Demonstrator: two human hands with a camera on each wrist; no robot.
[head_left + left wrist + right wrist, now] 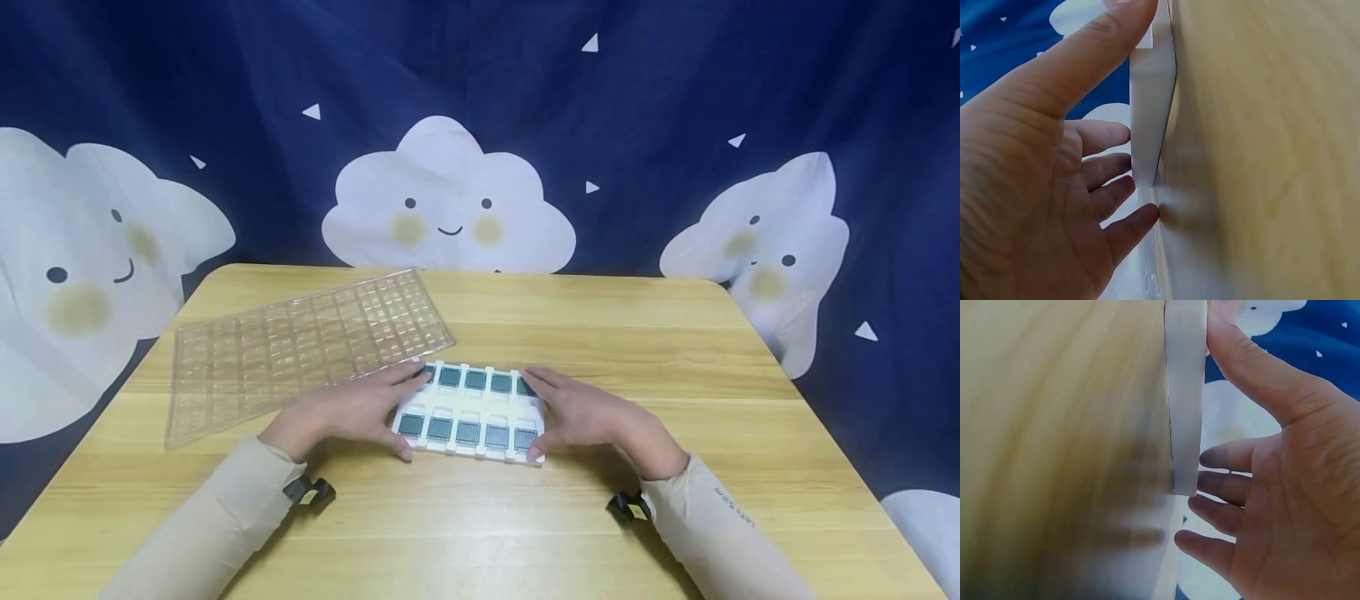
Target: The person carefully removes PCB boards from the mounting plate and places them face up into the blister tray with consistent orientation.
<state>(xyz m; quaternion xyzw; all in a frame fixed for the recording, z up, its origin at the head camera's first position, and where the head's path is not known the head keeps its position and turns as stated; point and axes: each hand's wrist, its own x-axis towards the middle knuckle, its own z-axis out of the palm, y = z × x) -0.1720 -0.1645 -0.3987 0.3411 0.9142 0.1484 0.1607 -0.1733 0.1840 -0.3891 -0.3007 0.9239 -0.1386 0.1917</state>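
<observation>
Flat on the table lies a white tray (pixel 480 402) with two rows of square green chips (pixel 475 380) in its pockets. Some near-row chips (pixel 497 436) show a grey dotted face. My left hand (pixel 367 406) spans the tray's left end, fingers at the far corner and thumb at the near one. At the right end, my right hand (pixel 588 410) rests in the same way, its fingers partly covering a far-corner chip. Both wrist views show the tray's pale side wall (pixel 1152 106), with fingers spread and fingertips touching its upper edge.
Left of and behind the white tray lies a large clear plastic blister tray (pixel 300 358) with many pockets, its near right edge close to my left hand. The wooden table (pixel 712 400) ends at a dark blue cloud-print curtain (pixel 637 125).
</observation>
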